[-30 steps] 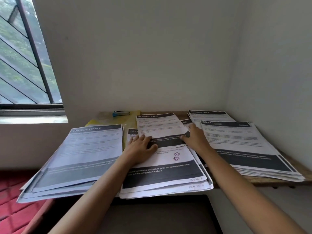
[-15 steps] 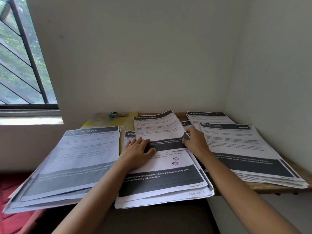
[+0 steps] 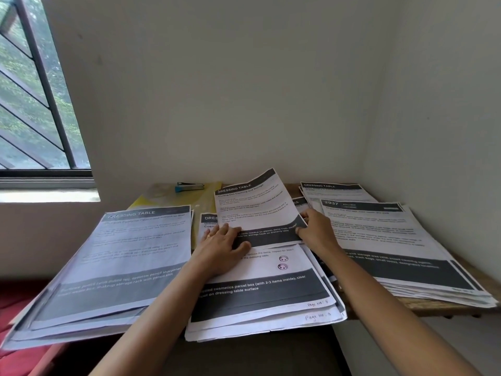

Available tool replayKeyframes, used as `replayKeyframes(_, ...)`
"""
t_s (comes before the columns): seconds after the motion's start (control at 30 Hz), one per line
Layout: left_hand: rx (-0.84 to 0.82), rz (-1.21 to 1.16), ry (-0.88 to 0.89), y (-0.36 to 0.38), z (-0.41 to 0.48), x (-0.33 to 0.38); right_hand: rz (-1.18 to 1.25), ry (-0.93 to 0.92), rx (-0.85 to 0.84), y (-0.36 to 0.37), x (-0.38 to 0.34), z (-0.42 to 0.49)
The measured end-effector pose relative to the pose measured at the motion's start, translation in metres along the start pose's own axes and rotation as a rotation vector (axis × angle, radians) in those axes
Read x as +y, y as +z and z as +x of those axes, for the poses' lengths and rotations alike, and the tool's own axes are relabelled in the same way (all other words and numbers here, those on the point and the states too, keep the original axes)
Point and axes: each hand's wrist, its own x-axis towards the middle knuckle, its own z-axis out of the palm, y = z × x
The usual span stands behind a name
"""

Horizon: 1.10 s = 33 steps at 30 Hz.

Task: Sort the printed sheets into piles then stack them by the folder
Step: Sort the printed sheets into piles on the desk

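Note:
Three piles of printed sheets lie on a wooden table: a left pile (image 3: 127, 256), a middle pile (image 3: 265, 291) and a right pile (image 3: 390, 240). One loose sheet (image 3: 254, 204) headed "DRESSING TABLE" rises tilted off the middle pile. My right hand (image 3: 315, 230) pinches its lower right corner. My left hand (image 3: 222, 245) rests flat on the middle pile, its fingertips touching that sheet's lower left edge. A yellow folder (image 3: 203, 196) lies at the back, partly under the sheets.
A blue stapler (image 3: 188, 186) sits on the folder near the wall. A further stack (image 3: 333, 189) lies at the back right corner. The table (image 3: 485, 283) meets walls behind and on the right. A barred window (image 3: 35, 104) is at the left; red cushion (image 3: 16, 302) below.
The loose sheet's far end has lifted off the middle pile and tilted up. My right hand has slid slightly toward me along its corner. My left hand has stayed put.

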Motion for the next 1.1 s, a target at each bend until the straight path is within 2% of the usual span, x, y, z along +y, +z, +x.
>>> replayKeyframes(0.3, 0.008, -0.016, 0.0, 0.0, 0.0, 0.0, -0.002, 0.011, 0.004, 0.001, 0.001, 0.002)
replayKeyframes(0.6, 0.02, -0.095, -0.025, -0.009, -0.007, 0.0, 0.198, 0.007, 0.127, -0.004, -0.012, -0.003)
replayKeyframes(0.87, 0.017, -0.17, 0.098, -0.031, -0.009, 0.037, 0.332, 0.082, 0.347, -0.034, -0.018, -0.01)
replayKeyframes(1.1, -0.003, -0.142, 0.277, -0.037, -0.002, 0.085, 0.305, 0.154, 0.522, -0.091, 0.016, -0.038)
